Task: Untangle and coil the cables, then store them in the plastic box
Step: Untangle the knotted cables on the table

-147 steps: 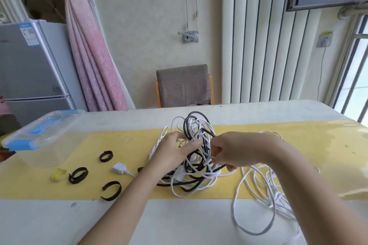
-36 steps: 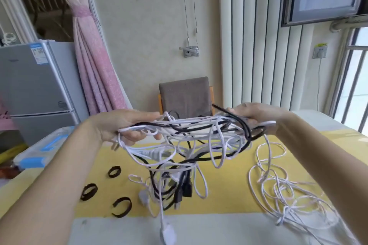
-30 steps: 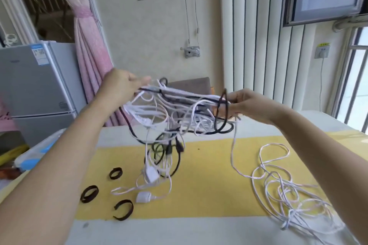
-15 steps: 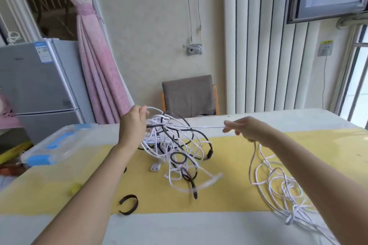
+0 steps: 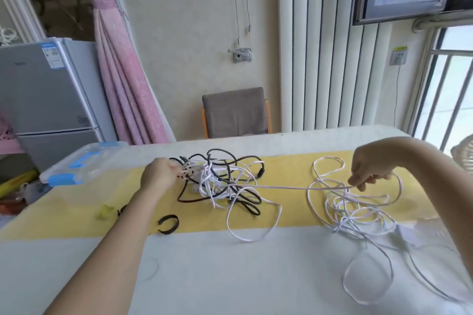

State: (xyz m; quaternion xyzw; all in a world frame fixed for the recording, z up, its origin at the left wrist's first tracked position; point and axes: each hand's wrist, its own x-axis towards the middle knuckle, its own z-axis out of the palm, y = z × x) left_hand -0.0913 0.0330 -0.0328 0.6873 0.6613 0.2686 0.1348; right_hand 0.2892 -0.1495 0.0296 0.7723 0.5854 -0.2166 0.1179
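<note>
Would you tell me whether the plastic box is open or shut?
Shut: the plastic box wears its clear lid, blue handle on top; whether the clips are latched, cannot tell.

1. Cables [image 5: 220,181]: smooth plastic sheathing.
2. Box [image 5: 76,166]: clear, glossy plastic.
3. Bench [image 5: 230,276]: smooth, faintly glossy top; yellow mat [image 5: 289,169] likewise shiny.
4. Strap [image 5: 167,224]: matt black cloth.
5. Chair [image 5: 234,112]: matt grey cloth.
6. Curtain [image 5: 122,79]: soft pink cloth.

A: Left hand [image 5: 160,176] fingertips blurred, lost inside cable tangle [image 5: 212,177]; grip unreadable.
B: Noted. 1 black strap [image 5: 121,210] half hidden behind forearm. White cable [image 5: 294,187] loops cut by bottom-right edge.
</note>
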